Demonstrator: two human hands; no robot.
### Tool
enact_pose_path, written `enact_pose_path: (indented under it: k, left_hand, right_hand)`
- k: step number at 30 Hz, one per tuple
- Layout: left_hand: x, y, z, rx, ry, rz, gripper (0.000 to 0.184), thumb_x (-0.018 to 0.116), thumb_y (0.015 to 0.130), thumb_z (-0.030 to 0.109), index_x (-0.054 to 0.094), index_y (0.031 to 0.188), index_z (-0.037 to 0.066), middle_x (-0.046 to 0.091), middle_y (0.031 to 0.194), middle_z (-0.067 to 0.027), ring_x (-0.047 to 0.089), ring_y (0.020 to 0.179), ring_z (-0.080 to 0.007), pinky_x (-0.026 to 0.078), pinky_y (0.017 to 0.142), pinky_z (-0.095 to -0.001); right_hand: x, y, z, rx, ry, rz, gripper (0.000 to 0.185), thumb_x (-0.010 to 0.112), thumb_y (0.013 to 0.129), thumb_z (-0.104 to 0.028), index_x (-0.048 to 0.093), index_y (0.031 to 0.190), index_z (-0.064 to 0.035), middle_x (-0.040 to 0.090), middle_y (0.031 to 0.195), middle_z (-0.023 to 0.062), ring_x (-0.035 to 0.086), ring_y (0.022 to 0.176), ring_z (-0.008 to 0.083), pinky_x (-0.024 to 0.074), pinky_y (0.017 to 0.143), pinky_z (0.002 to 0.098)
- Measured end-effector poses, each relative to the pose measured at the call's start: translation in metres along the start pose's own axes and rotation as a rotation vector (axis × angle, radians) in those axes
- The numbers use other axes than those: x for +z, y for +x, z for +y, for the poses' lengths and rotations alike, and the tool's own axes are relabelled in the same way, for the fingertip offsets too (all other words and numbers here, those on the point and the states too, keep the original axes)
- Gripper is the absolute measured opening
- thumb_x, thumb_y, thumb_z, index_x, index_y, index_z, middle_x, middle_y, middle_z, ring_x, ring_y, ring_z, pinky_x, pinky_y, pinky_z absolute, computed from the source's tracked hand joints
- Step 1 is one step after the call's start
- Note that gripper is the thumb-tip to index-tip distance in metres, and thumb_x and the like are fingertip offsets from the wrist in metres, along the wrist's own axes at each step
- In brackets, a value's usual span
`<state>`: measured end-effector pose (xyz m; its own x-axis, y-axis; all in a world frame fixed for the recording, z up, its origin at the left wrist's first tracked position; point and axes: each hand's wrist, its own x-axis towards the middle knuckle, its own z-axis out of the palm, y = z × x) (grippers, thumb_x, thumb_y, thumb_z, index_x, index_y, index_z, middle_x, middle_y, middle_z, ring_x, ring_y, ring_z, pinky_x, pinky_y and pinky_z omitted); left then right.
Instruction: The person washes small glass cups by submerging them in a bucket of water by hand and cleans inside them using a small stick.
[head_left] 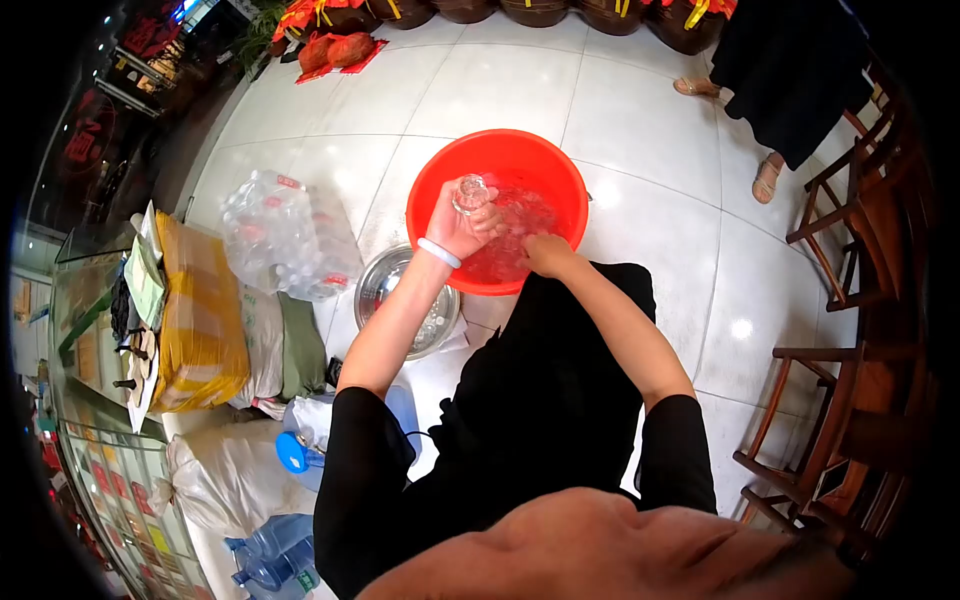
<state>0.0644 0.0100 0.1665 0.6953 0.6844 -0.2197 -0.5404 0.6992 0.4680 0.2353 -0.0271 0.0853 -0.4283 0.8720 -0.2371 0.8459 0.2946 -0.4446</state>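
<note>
My left hand (464, 222), with a pale bracelet at the wrist, holds a small clear glass (470, 193) over the left part of a red basin (432, 178). Water and clear objects (520, 214), too blurred to tell apart, lie in the basin. At the basin's near right side is my right hand (546, 254), its fingertips low by the water; whether they hold anything is hidden. A steel bowl (372, 283) with small clear pieces in it stands on the floor below my left forearm.
Packed plastic bottles (285, 232) lie left of the basin, near a yellow-taped box (200, 310). A blue-capped water jug (293, 452) is beside my left arm. Wooden chairs (850, 215) line the right. A person in dark clothing (790, 75) stands at the upper right.
</note>
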Motion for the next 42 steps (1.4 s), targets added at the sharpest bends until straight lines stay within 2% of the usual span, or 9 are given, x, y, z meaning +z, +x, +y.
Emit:
enact_pose_path:
  k: [11, 19, 20, 22, 25, 27, 30, 35, 42]
  left_hand:
    - [0.003, -0.004, -0.002, -0.072, 0.033, 0.062, 0.045, 0.027, 0.083, 0.041, 0.051, 0.08, 0.003, 0.034, 0.046, -0.0001, 0.031, 0.042, -0.0125, 0.033, 0.055, -0.0287]
    - [-0.018, -0.003, -0.014, -0.082, 0.043, 0.191, 0.04, 0.039, 0.079, 0.039, 0.051, 0.083, 0.001, 0.035, 0.048, 0.0007, 0.031, 0.042, -0.0123, 0.032, 0.05, -0.0269]
    - [-0.026, -0.003, -0.018, -0.059, 0.158, 0.158, 0.038, 0.042, 0.079, 0.039, 0.052, 0.08, 0.002, 0.041, 0.051, 0.0006, 0.034, 0.042, -0.0119, 0.031, 0.045, -0.0252]
    - [-0.049, 0.003, -0.029, 0.175, 0.668, 0.574, 0.039, 0.041, 0.081, 0.039, 0.056, 0.068, 0.006, 0.045, 0.052, -0.0015, 0.04, 0.047, -0.0097, 0.03, 0.044, -0.0271]
    - [-0.105, -0.003, -0.04, 0.397, 1.592, 0.687, 0.044, 0.046, 0.08, 0.039, 0.06, 0.083, -0.002, 0.061, 0.074, -0.021, 0.06, 0.073, -0.0336, 0.044, 0.066, -0.0401]
    - [-0.12, -0.014, -0.049, 0.392, 1.781, 0.681, 0.041, 0.047, 0.08, 0.036, 0.06, 0.087, -0.003, 0.061, 0.075, -0.0214, 0.061, 0.075, -0.0312, 0.045, 0.066, -0.0381]
    - [-0.122, -0.026, -0.062, 0.329, 1.674, 0.692, 0.043, 0.046, 0.079, 0.044, 0.06, 0.086, 0.004, 0.061, 0.077, -0.0199, 0.058, 0.075, -0.037, 0.044, 0.068, -0.0455]
    - [-0.127, -0.027, -0.076, 0.231, 2.103, 0.776, 0.04, 0.046, 0.076, 0.045, 0.06, 0.085, 0.009, 0.061, 0.07, -0.0186, 0.059, 0.068, -0.0363, 0.045, 0.063, -0.0459]
    - [-0.133, -0.019, -0.078, 0.237, 2.13, 0.806, 0.044, 0.045, 0.076, 0.046, 0.059, 0.084, 0.006, 0.059, 0.067, -0.0226, 0.059, 0.066, -0.0378, 0.045, 0.062, -0.0471]
  right_hand:
    - [0.006, 0.002, 0.003, 0.022, 0.005, 0.004, 0.032, 0.06, 0.071, -0.033, 0.06, 0.082, -0.0018, 0.06, 0.084, 0.0187, 0.057, 0.081, 0.0338, 0.0447, 0.071, 0.0433]
    - [0.01, 0.006, 0.005, 0.047, -0.015, 0.002, 0.034, 0.06, 0.07, -0.032, 0.061, 0.082, 0.0, 0.06, 0.083, 0.0196, 0.058, 0.079, 0.0348, 0.0455, 0.07, 0.0432]
    - [0.012, 0.007, 0.006, 0.013, -0.035, -0.001, 0.035, 0.06, 0.07, -0.032, 0.061, 0.082, 0.0004, 0.06, 0.083, 0.0196, 0.058, 0.079, 0.035, 0.0457, 0.07, 0.043]
    - [0.006, 0.003, 0.003, -0.002, -0.047, -0.023, 0.036, 0.061, 0.07, -0.033, 0.061, 0.084, 0.0008, 0.06, 0.084, 0.0198, 0.058, 0.079, 0.0351, 0.0456, 0.07, 0.0432]
    - [0.004, 0.0, 0.0, 0.014, 0.034, -0.031, 0.036, 0.062, 0.069, -0.033, 0.061, 0.082, 0.0008, 0.059, 0.085, 0.0218, 0.057, 0.083, 0.0344, 0.0444, 0.074, 0.0437]
    - [-0.013, 0.0, 0.008, 0.005, 0.132, -0.165, 0.041, 0.063, 0.069, -0.034, 0.059, 0.09, 0.0007, 0.058, 0.093, 0.0232, 0.055, 0.092, 0.0332, 0.0422, 0.08, 0.0426]
    - [-0.067, 0.015, 0.03, 0.274, 0.301, 0.319, 0.075, 0.06, 0.073, -0.036, 0.022, 0.128, -0.001, 0.054, 0.1, 0.0246, 0.053, 0.098, 0.0329, 0.0408, 0.083, 0.0408]
    - [-0.17, 0.019, 0.041, 0.251, 0.15, 0.706, 0.056, 0.055, 0.077, -0.034, 0.037, 0.121, -0.0037, 0.061, 0.085, 0.0133, 0.058, 0.078, 0.0322, 0.0449, 0.073, 0.0406]
    - [-0.05, -0.007, 0.047, 0.088, 0.162, 0.073, 0.031, 0.059, 0.074, -0.032, 0.062, 0.089, -0.0057, 0.061, 0.085, 0.0145, 0.058, 0.082, 0.0273, 0.0451, 0.072, 0.0366]
